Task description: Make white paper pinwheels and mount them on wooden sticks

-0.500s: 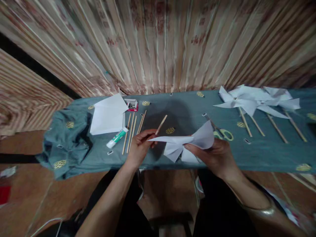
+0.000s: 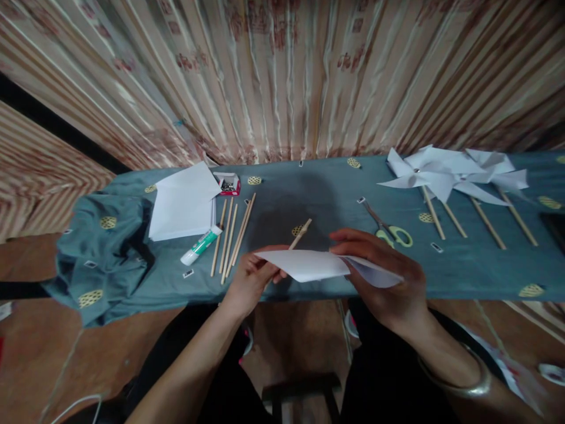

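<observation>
Four white paper pinwheels (image 2: 435, 179) on sticks look done, lying overlapped at the bench's (image 2: 335, 206) right; another seems partly made. Above the front edge, the left hand (image 2: 256, 275) pinches a wooden stick (image 2: 301, 234) and the right hand (image 2: 388, 280) grips folded white paper (image 2: 304, 265); whether these are joined, I cannot tell. Loose sticks (image 2: 229, 241) and a paper stack (image 2: 183, 206) remain unassembled, beside the tube (image 2: 202, 245) and pin box (image 2: 229, 185)

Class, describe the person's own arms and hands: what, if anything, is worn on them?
Both the left hand and the right hand are gloveless, and no sleeve shows on either forearm. A smooth, shiny, silver-toned bangle sits on the right forearm.
</observation>
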The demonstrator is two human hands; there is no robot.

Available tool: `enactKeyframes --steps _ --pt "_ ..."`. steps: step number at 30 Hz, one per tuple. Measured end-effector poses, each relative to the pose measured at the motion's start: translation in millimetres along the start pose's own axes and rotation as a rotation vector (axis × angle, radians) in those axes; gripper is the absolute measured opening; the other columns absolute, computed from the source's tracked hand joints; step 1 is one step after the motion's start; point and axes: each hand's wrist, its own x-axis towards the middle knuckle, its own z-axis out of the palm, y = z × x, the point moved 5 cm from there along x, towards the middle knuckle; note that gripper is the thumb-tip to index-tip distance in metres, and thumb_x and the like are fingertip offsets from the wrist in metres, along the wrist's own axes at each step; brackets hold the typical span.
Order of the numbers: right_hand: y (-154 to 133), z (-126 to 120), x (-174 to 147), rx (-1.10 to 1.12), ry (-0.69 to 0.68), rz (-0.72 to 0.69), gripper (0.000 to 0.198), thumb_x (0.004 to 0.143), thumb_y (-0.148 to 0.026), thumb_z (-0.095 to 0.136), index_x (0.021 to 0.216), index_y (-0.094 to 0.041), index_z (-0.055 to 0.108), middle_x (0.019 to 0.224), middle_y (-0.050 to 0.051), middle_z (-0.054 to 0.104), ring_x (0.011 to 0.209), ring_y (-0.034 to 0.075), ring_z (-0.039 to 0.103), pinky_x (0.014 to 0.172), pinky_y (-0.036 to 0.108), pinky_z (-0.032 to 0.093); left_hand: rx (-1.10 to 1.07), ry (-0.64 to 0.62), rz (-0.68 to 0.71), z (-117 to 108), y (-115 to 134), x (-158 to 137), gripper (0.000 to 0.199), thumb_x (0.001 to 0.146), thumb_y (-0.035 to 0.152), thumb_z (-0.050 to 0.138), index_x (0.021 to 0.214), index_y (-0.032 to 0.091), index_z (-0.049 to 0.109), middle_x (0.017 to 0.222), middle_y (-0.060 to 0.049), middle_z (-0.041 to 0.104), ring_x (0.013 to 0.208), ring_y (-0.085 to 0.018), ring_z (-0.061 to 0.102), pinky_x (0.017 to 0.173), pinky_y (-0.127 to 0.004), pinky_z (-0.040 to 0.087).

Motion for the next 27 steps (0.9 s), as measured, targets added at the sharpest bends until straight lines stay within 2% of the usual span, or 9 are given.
enactKeyframes --steps 4,8,10,17,20,23,27 --pt "-9 -4 0 -0.049 -0.010 -0.071 0.018 0.092 -0.018 0.058 0.109 -0.022 0.066 0.117 0.008 0.070 0.107 0.020 0.068 0.090 0.034 0.058 0.095 -0.036 -0.019 1 -5 -6 0.030 0.066 0.037 0.083 0.088 0.016 0.080 0.084 -0.007 0.072 0.069 -0.014 0.061 0.060 -0.023 0.044" --pt "-9 -5 2 -0.045 0.027 -0.086 0.015 0.092 -0.019 0.060 0.105 -0.024 0.067 0.115 0.007 0.071 0.108 0.021 0.065 0.090 0.037 0.056 0.153 -0.080 0.004 2 -6 -7 0.030 0.072 0.041 0.079 0.092 0.019 0.081 0.090 -0.007 0.073 0.081 -0.018 0.064 0.068 -0.024 0.046" --pt "-6 -4 3 -0.031 0.047 -0.078 0.015 0.091 -0.020 0.061 0.104 -0.024 0.068 0.114 0.007 0.071 0.107 0.022 0.065 0.089 0.037 0.056 0.158 -0.095 0.009 4 -5 -7 0.030 0.071 0.041 0.079 0.090 0.018 0.081 0.090 -0.007 0.072 0.079 -0.018 0.063 0.068 -0.024 0.046" --pt "-7 -4 6 -0.006 0.063 -0.050 0.014 0.091 -0.021 0.061 0.102 -0.025 0.069 0.107 0.006 0.073 0.101 0.022 0.066 0.083 0.036 0.057 0.141 -0.138 0.007 9 -3 -12 0.038 0.070 0.048 0.080 0.083 0.013 0.076 0.076 -0.005 0.066 0.055 -0.010 0.048 0.052 -0.024 0.038" --pt "-8 -4 7 0.012 0.063 -0.050 0.013 0.091 -0.020 0.062 0.101 -0.024 0.069 0.102 0.005 0.074 0.097 0.021 0.066 0.082 0.035 0.056 0.144 -0.159 0.001 7 -10 -12 0.040 0.072 0.052 0.076 0.079 0.012 0.073 0.080 -0.007 0.066 0.056 -0.010 0.049 0.052 -0.024 0.038" --pt "-7 -3 7 0.028 0.051 -0.051 0.014 0.090 -0.020 0.062 0.102 -0.023 0.069 0.099 0.005 0.074 0.095 0.020 0.067 0.082 0.035 0.055 0.167 -0.147 -0.005 2 -15 -12 0.035 0.075 0.048 0.075 0.075 0.013 0.071 0.084 -0.008 0.067 0.066 -0.014 0.055 0.056 -0.024 0.041" --pt "-6 -1 7 0.060 0.036 -0.063 0.015 0.090 -0.021 0.062 0.103 -0.023 0.068 0.097 0.005 0.075 0.092 0.020 0.068 0.081 0.036 0.054 0.167 -0.153 -0.026 5 -14 -15 0.033 0.074 0.045 0.076 0.067 0.014 0.067 0.069 -0.004 0.062 0.060 -0.012 0.052 0.053 -0.024 0.038"
